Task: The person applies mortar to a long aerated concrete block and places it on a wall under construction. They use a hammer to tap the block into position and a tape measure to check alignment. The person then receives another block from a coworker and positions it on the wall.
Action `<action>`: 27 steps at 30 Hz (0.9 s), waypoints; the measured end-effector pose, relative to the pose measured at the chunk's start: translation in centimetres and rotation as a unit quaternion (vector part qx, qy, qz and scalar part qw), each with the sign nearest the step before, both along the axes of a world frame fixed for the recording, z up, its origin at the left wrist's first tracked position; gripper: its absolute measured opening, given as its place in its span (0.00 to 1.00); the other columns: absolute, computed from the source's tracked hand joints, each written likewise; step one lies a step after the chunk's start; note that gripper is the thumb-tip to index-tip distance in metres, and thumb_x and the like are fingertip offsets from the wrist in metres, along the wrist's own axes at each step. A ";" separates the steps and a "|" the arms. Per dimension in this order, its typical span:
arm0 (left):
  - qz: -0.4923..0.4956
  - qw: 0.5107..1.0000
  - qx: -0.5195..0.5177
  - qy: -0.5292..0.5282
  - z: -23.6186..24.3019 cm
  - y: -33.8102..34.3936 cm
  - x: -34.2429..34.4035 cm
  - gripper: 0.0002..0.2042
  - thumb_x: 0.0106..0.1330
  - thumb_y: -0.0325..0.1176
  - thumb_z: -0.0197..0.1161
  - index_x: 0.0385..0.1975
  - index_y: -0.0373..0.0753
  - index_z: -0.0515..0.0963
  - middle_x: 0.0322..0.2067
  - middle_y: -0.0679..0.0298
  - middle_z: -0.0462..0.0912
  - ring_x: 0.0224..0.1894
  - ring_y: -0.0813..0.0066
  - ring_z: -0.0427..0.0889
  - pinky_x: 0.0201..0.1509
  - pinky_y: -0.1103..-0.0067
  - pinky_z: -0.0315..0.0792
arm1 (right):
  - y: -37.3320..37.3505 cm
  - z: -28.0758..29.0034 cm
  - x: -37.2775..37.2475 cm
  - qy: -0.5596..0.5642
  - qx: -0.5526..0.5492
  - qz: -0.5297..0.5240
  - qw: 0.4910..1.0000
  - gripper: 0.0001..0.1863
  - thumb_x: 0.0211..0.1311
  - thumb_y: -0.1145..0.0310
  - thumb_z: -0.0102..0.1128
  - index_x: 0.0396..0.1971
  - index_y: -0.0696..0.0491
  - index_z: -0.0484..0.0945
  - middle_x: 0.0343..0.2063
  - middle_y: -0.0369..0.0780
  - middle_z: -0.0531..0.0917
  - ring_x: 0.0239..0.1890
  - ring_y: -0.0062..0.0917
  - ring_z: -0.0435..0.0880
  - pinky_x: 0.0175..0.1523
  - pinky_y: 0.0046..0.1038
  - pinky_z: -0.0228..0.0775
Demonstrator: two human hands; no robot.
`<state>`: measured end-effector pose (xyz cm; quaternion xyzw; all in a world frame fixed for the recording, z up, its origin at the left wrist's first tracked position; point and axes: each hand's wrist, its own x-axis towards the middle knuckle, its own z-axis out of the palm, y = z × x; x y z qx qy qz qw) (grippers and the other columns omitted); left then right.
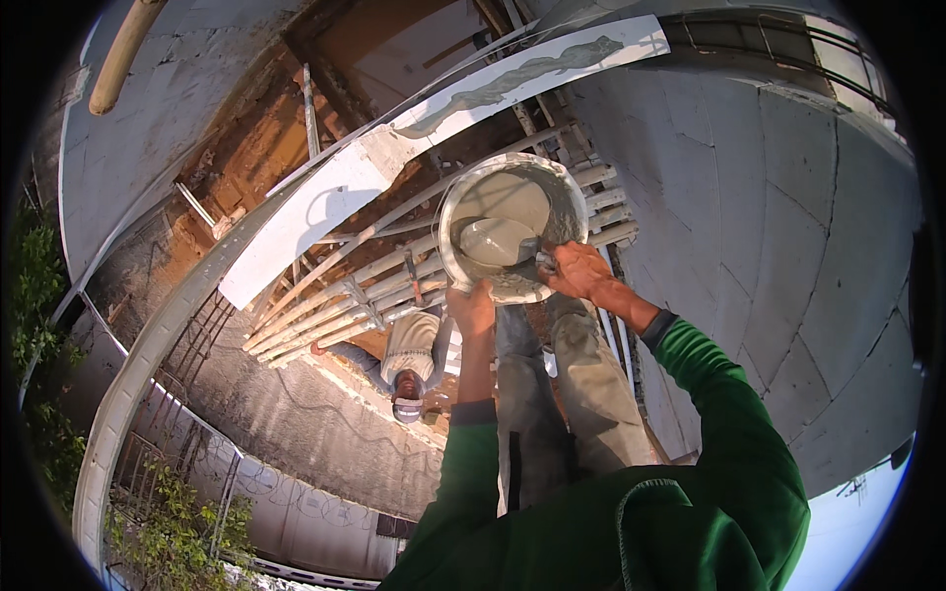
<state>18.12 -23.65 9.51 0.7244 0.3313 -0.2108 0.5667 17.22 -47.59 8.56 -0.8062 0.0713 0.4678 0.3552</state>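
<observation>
A white bucket [517,182] of wet grey mix is held out in front of me, crusted around its rim. My left hand [473,307] grips it at the lower left edge. My right hand [576,268] is closed on the handle of a trowel [527,248], whose metal end is inside the bucket, against a rounded patch of the mix. Just beyond the bucket lies a long white board [330,192] with a smear of grey mix along its far part.
I am high on wooden poles [315,310], with a hammer [412,281] among them. A co-worker [404,360] is below me, left of my legs. A grey panelled surface [749,246] curves along the right, and a pale curved edge [148,384] runs on the left near leafy branches [172,522].
</observation>
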 end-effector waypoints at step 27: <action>0.151 0.978 0.008 0.146 -3.5 14.9 -20.8 0.26 0.60 0.15 0.62 0.62 0.34 0.73 0.50 0.58 0.82 0.49 0.59 0.87 0.48 0.59 0.90 | 21.7 -7.9 13.9 -0.136 0.053 -0.376 0.915 0.19 0.75 0.63 0.60 0.55 0.60 0.67 0.56 0.61 0.76 0.55 0.63 0.80 0.60 0.57 0.73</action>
